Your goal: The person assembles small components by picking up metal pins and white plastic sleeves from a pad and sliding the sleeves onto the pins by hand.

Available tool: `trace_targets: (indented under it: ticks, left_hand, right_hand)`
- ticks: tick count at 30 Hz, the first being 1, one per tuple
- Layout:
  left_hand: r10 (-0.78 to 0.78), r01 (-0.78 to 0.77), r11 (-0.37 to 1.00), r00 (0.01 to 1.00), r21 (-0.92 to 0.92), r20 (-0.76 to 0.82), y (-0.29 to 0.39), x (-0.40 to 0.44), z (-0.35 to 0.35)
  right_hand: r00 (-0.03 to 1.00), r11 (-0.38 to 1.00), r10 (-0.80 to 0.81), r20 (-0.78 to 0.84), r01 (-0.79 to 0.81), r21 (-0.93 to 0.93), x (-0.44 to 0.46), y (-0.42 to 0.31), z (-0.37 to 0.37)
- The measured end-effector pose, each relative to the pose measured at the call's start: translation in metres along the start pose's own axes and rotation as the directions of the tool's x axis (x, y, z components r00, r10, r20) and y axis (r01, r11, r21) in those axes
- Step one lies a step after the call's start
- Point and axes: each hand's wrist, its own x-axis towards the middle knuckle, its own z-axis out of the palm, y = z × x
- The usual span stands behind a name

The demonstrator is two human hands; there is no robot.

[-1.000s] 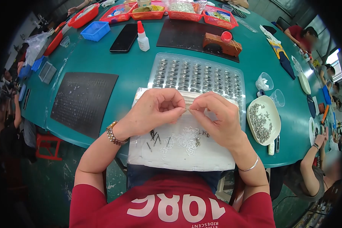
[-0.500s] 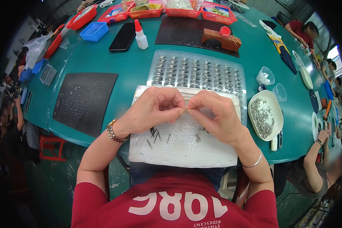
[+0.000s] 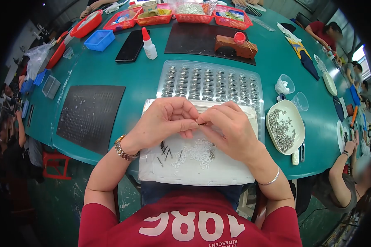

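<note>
Two-handed fingertip work. Left hand (image 3: 167, 121) and right hand (image 3: 231, 125) meet over the white padded board (image 3: 193, 176), tips nearly touching. Both grips look pinched, thumb against forefinger, on a small dark part (image 3: 200, 124) held between them, above the board. Too small to tell its shape or whether it's one piece or two; fingers cover most of it. Other fingers of both hands curl loosely.

On the board, below the hands: a spread of small whitish pieces (image 3: 200, 154), with dark pins (image 3: 160, 161) to the left of it, under and beside the left hand. Just beyond the board, a clear tray (image 3: 165, 66) holds rows of metal parts (image 3: 208, 84). To the right on the green worktop (image 3: 140, 80), a cream dish (image 3: 296, 113) holds loose metal bits (image 3: 281, 133).

Step in hand, my read: aligning or working the part by fingertip, mid-handling, not set down. Next move calls for steady wrists, light matched pressure from both pinches, and small turns only; a slip could drop the part among the whitish pieces.
</note>
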Motion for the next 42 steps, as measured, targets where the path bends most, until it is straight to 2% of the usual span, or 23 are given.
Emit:
trace_targets:
  ticks: [7, 10, 13, 16, 19, 28, 31, 33, 34, 35, 36, 39, 42]
  left_hand:
    - [-0.016, 0.017, 0.989, 1.0, 0.149, -0.003, 0.001, -0.001, 0.0]
    - [0.002, 0.0, 0.989, 1.0, 0.149, -0.012, -0.001, -0.002, 0.002]
    - [0.039, -0.034, 0.995, 0.998, 0.093, -0.055, 0.003, -0.004, 0.003]
    - [0.096, -0.091, 0.995, 0.99, 0.046, -0.104, 0.003, -0.003, -0.002]
    - [0.146, -0.149, 0.989, 0.975, -0.002, -0.169, -0.002, 0.001, -0.005]
    - [0.183, -0.198, 0.978, 0.964, -0.058, -0.194, -0.003, 0.001, -0.01]
    - [0.182, -0.195, 0.98, 0.965, -0.048, -0.188, 0.0, 0.0, -0.009]
    - [0.174, -0.188, 0.981, 0.967, -0.058, -0.185, 0.001, -0.001, -0.012]
    - [0.181, -0.189, 0.981, 0.969, -0.038, -0.168, 0.001, -0.002, -0.014]
    - [0.192, -0.196, 0.981, 0.97, -0.013, -0.146, 0.004, -0.003, -0.016]
    - [0.204, -0.204, 0.979, 0.972, 0.013, -0.118, 0.006, -0.003, -0.018]
    - [0.195, -0.144, 0.929, 0.973, 0.341, -0.122, 0.017, -0.012, -0.019]
    - [0.235, -0.181, 0.671, 0.972, 0.719, 0.026, 0.036, -0.035, -0.019]
  right_hand:
    - [0.997, 0.992, -0.078, -0.015, 0.076, -0.098, -0.001, 0.0, -0.007]
    - [0.998, 0.988, -0.039, 0.047, 0.045, -0.146, 0.002, -0.004, -0.009]
    - [0.979, 0.984, 0.175, 0.107, -0.177, 0.006, 0.013, -0.007, -0.027]
    - [0.96, 0.959, 0.271, 0.072, -0.263, -0.109, 0.025, 0.006, -0.033]
    - [0.981, 0.93, 0.195, 0.025, -0.176, -0.323, 0.033, 0.026, -0.025]
    - [0.964, 0.911, 0.261, 0.057, -0.226, -0.345, 0.029, 0.035, -0.008]
    - [0.951, 0.921, 0.301, 0.075, -0.27, -0.28, 0.027, 0.035, -0.015]
    - [0.925, 0.913, 0.377, 0.043, -0.364, -0.186, 0.025, 0.034, -0.021]
    - [0.911, 0.905, 0.412, 0.032, -0.405, -0.133, 0.023, 0.035, -0.022]
    - [0.944, 0.922, 0.327, -0.032, -0.326, -0.209, 0.019, 0.037, -0.022]
    - [0.953, 0.931, 0.302, -0.02, -0.299, -0.21, 0.02, 0.036, -0.022]
    - [0.972, 0.95, 0.236, 0.014, -0.228, -0.212, 0.021, 0.029, -0.025]
    - [0.979, 0.964, 0.195, 0.057, -0.181, -0.193, 0.019, 0.024, -0.022]
